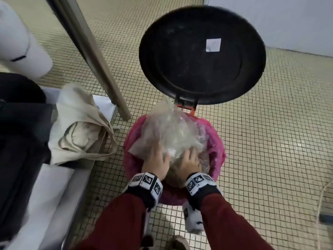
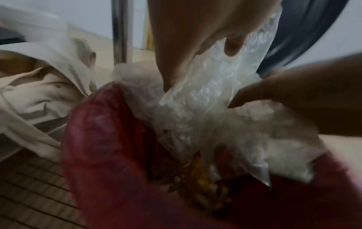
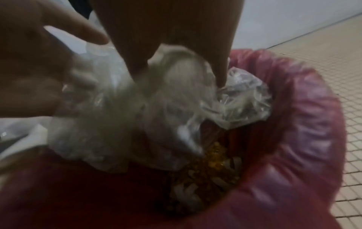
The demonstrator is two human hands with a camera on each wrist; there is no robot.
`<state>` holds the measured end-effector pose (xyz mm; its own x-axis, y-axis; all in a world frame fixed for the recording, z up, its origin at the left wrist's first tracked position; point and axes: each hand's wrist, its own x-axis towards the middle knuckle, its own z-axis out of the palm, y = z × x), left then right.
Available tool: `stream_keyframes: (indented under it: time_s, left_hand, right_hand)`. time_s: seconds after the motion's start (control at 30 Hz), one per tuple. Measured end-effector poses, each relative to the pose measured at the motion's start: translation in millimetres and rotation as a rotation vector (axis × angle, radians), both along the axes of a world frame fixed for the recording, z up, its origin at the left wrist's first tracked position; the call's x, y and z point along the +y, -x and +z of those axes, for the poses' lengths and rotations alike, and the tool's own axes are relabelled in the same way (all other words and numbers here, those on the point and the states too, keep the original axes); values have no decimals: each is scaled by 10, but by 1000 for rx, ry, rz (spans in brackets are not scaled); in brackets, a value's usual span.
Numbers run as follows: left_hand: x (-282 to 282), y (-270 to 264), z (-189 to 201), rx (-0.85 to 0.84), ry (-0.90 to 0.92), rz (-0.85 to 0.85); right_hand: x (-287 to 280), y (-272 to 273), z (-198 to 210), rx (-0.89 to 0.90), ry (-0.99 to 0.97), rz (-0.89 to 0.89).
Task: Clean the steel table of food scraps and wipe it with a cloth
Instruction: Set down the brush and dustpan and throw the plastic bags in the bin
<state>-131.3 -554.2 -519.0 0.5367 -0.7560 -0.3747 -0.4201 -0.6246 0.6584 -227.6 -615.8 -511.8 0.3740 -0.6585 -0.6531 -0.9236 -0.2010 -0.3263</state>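
A crumpled clear plastic bag [image 1: 173,130] hangs over the mouth of a bin lined with a pink bag [image 1: 214,141]. My left hand [image 1: 160,154] grips its near left part and my right hand [image 1: 191,156] grips its near right part. In the left wrist view my left fingers [image 2: 176,62] pinch the plastic bag [image 2: 205,100], with the right hand [image 2: 284,96] opposite. Yellow and brown food scraps [image 3: 205,178] lie in the pink liner [image 3: 303,116] below the plastic bag [image 3: 156,108]. The same scraps [image 2: 195,178] show under the bag.
The bin's black round lid [image 1: 201,55] stands open behind it. A steel table leg [image 1: 93,56] rises at the left, beside a beige fabric bag [image 1: 81,129] on a low steel shelf [image 1: 106,105]. Small-tiled floor [image 1: 270,141] surrounds the bin.
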Motion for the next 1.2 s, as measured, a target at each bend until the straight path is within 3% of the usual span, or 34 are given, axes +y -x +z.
stream_keyframes:
  time_s: [0.07, 0.13, 0.23, 0.37, 0.57, 0.8, 1.0, 1.2]
  left_hand:
    - [69, -23, -285, -165, -402, -311]
    - [97, -26, -350, -203, -594, -493]
    - [35, -77, -222, -298, -531, -516]
    - [15, -125, 328, -375, -476, -469]
    - [190, -22, 1487, -421, -573, -585]
    - [325, 19, 3034, -442, -420, -548]
    - [515, -84, 4074, -500, -395, -530]
    - [880, -92, 4606, -502, -398, -429]
  right_hand:
    - [-3, 64, -183, 138, -131, 167]
    - [-5, 120, -218, 161, -139, 241]
    - [-22, 130, -85, 149, -43, 208]
    - [-10, 240, 459, 187, 59, 105]
    - [188, 377, 1580, 116, 64, 99]
    - [291, 329, 3042, 28, 139, 22]
    - [401, 144, 4017, -24, 246, 162]
    - [581, 105, 4601, -42, 276, 365]
